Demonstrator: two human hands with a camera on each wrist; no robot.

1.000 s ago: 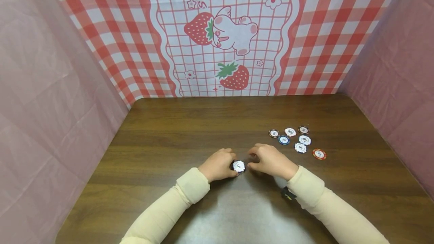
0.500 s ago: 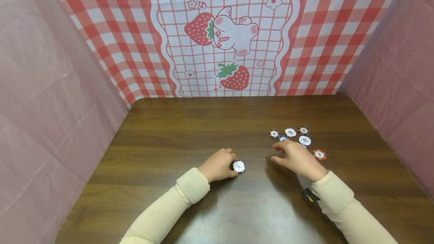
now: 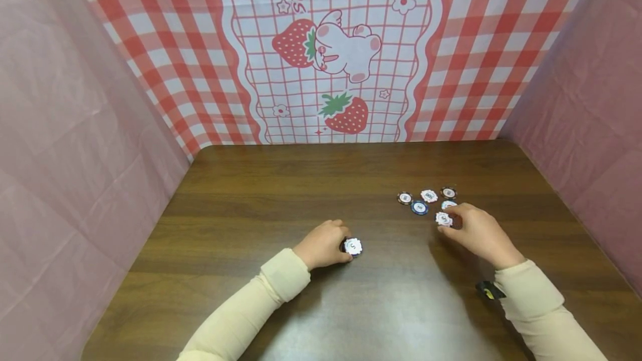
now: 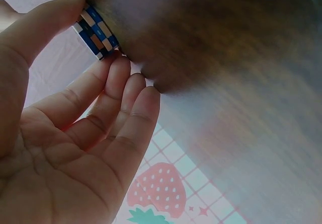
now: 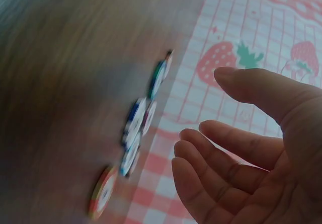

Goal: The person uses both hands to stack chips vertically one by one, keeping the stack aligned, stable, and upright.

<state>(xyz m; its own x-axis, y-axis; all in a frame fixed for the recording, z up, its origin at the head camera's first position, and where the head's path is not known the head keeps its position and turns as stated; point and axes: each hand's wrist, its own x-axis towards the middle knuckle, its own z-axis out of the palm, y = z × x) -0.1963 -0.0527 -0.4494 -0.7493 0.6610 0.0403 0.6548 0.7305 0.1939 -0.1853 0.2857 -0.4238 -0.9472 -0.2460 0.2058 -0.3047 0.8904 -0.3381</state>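
Observation:
My left hand (image 3: 345, 244) pinches a short stack of poker chips (image 3: 353, 247) that stands on the wooden table (image 3: 281, 194). In the left wrist view the thumb and fingertips of the left hand (image 4: 98, 35) clasp the blue-and-white edge of the stack (image 4: 93, 23). My right hand (image 3: 450, 220) hovers over a group of loose chips (image 3: 420, 207) at the right, its fingertips beside a white chip (image 3: 443, 218). Seen from the right wrist, the right hand (image 5: 201, 108) has relaxed, spread fingers and holds nothing, with the loose chips (image 5: 135, 128) lying flat beyond it.
A red chip (image 5: 103, 191) lies nearest the right hand; in the head view that hand hides it. A strawberry-print checked cloth (image 3: 326, 60) hangs at the back and pink sheets (image 3: 75, 144) close both sides.
My right hand left the stack and moved right to the loose chips, now covering the red one. The left hand and the stack stayed put.

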